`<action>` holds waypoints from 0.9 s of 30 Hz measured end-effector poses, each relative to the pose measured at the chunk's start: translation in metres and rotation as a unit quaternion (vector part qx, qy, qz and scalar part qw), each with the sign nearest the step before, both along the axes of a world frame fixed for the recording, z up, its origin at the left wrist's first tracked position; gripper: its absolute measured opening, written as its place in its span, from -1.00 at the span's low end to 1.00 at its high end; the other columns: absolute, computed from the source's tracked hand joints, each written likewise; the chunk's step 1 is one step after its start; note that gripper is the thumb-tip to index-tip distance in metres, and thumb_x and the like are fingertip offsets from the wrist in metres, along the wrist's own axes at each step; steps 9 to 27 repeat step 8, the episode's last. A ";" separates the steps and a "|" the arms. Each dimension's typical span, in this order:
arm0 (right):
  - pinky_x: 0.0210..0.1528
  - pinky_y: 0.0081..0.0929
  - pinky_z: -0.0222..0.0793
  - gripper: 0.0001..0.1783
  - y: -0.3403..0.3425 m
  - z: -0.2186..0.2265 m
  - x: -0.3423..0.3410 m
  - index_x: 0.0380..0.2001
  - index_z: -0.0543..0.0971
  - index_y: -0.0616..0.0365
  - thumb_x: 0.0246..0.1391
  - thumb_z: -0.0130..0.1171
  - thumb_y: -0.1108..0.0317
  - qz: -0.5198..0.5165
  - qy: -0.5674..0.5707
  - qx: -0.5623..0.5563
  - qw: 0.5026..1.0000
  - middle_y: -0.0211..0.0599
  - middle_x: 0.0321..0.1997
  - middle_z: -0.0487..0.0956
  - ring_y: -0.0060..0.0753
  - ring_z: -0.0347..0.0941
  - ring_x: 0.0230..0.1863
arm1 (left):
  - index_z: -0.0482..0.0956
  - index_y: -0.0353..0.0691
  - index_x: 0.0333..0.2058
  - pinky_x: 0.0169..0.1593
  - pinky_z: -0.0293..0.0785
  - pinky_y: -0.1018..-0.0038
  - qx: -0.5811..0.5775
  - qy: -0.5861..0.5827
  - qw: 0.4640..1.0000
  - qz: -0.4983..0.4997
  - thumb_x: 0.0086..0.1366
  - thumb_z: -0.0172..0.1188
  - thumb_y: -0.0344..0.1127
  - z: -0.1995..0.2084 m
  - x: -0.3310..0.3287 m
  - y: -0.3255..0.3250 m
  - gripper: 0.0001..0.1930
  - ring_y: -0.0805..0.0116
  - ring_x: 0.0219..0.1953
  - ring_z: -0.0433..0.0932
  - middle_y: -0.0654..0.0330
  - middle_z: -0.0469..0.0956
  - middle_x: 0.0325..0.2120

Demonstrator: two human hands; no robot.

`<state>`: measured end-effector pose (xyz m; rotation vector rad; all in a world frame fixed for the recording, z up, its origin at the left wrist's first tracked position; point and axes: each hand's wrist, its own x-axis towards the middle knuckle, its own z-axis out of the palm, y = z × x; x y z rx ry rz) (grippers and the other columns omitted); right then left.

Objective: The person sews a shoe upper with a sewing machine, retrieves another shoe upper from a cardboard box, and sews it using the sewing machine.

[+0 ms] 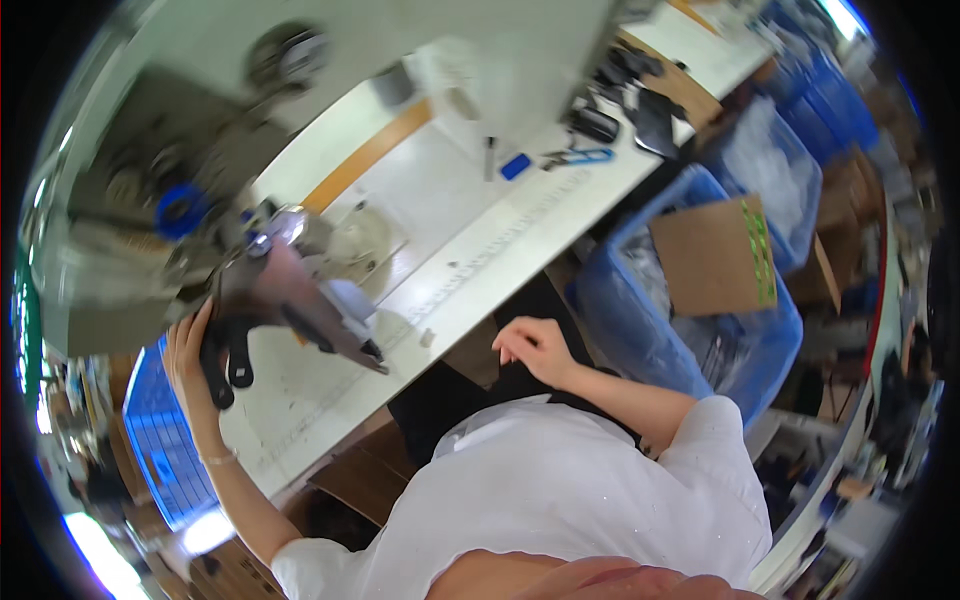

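Note:
My left hand (187, 352) reaches up at the left of the sewing machine (300, 235), its fingers stretched along the edge of a dark workpiece. That workpiece (285, 290) has a brownish panel and black strap-like ends (225, 365); it lies partly under the machine's head and overhangs the white table (440, 305). My left thumb is hidden, and the hand touches the piece without a visible grip. Well apart from the machine, my right hand (538, 350) hovers over my lap with its fingers loosely curled in. Nothing shows in it.
Blue-handled snips (578, 157), a blue block (515, 166) and dark pieces (655, 120) lie on the table's far right. A blue bin (690, 345) with plastic bags and a cardboard sheet (712, 255) stands right of me. A blue crate (170, 455) is at lower left.

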<state>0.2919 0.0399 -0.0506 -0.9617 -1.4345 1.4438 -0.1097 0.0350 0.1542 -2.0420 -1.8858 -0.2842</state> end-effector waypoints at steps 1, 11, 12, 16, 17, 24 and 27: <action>-0.45 -0.60 0.33 -0.80 0.003 -0.008 0.010 -0.49 0.56 0.26 0.10 0.02 0.39 -0.053 -0.012 -0.015 0.998 -0.32 -0.60 0.54 -0.57 0.46 -0.53 | 0.46 -0.03 0.05 0.16 0.18 0.31 0.011 0.025 1.000 0.006 -0.14 0.16 -0.59 -0.006 -0.009 -0.006 -0.34 0.13 0.14 0.31 0.14 0.42 0.02; -0.07 -0.45 0.37 -0.74 0.076 -0.128 0.072 -0.24 0.55 0.21 0.19 -0.09 0.33 -0.322 -0.222 -0.039 0.920 -0.14 -0.22 0.60 -0.18 0.53 -0.15 | 0.47 -0.01 0.05 0.24 0.14 0.23 0.000 0.091 0.990 0.112 -0.15 0.18 -0.55 -0.025 -0.038 -0.093 -0.34 0.13 0.18 0.27 0.19 0.41 0.07; -0.07 -0.45 0.37 -0.74 0.076 -0.128 0.072 -0.24 0.55 0.21 0.19 -0.09 0.33 -0.322 -0.222 -0.039 0.920 -0.14 -0.22 0.60 -0.18 0.53 -0.15 | 0.47 -0.01 0.05 0.24 0.14 0.23 0.000 0.091 0.990 0.112 -0.15 0.18 -0.55 -0.025 -0.038 -0.093 -0.34 0.13 0.18 0.27 0.19 0.41 0.07; -0.07 -0.45 0.37 -0.74 0.076 -0.128 0.072 -0.24 0.55 0.21 0.19 -0.09 0.33 -0.322 -0.222 -0.039 0.920 -0.14 -0.22 0.60 -0.18 0.53 -0.15 | 0.47 -0.01 0.05 0.24 0.14 0.23 0.000 0.091 0.990 0.112 -0.15 0.18 -0.55 -0.025 -0.038 -0.093 -0.34 0.13 0.18 0.27 0.19 0.41 0.07; -0.07 -0.45 0.37 -0.74 0.076 -0.128 0.072 -0.24 0.55 0.21 0.19 -0.09 0.33 -0.322 -0.222 -0.039 0.920 -0.14 -0.22 0.60 -0.18 0.53 -0.15 | 0.47 -0.01 0.05 0.24 0.14 0.23 0.000 0.091 0.990 0.112 -0.15 0.18 -0.55 -0.025 -0.038 -0.093 -0.34 0.13 0.18 0.27 0.19 0.41 0.07; -0.07 -0.45 0.37 -0.74 0.076 -0.128 0.072 -0.24 0.55 0.21 0.19 -0.09 0.33 -0.322 -0.222 -0.039 0.920 -0.14 -0.22 0.60 -0.18 0.53 -0.15 | 0.47 -0.01 0.05 0.24 0.14 0.23 0.000 0.091 0.990 0.112 -0.15 0.18 -0.55 -0.025 -0.038 -0.093 -0.34 0.13 0.18 0.27 0.19 0.41 0.07; -0.07 -0.45 0.37 -0.74 0.076 -0.128 0.072 -0.24 0.55 0.21 0.19 -0.09 0.33 -0.322 -0.222 -0.039 0.920 -0.14 -0.22 0.60 -0.18 0.53 -0.15 | 0.47 -0.01 0.05 0.24 0.14 0.23 0.000 0.091 0.990 0.112 -0.15 0.18 -0.55 -0.025 -0.038 -0.093 -0.34 0.13 0.18 0.27 0.19 0.41 0.07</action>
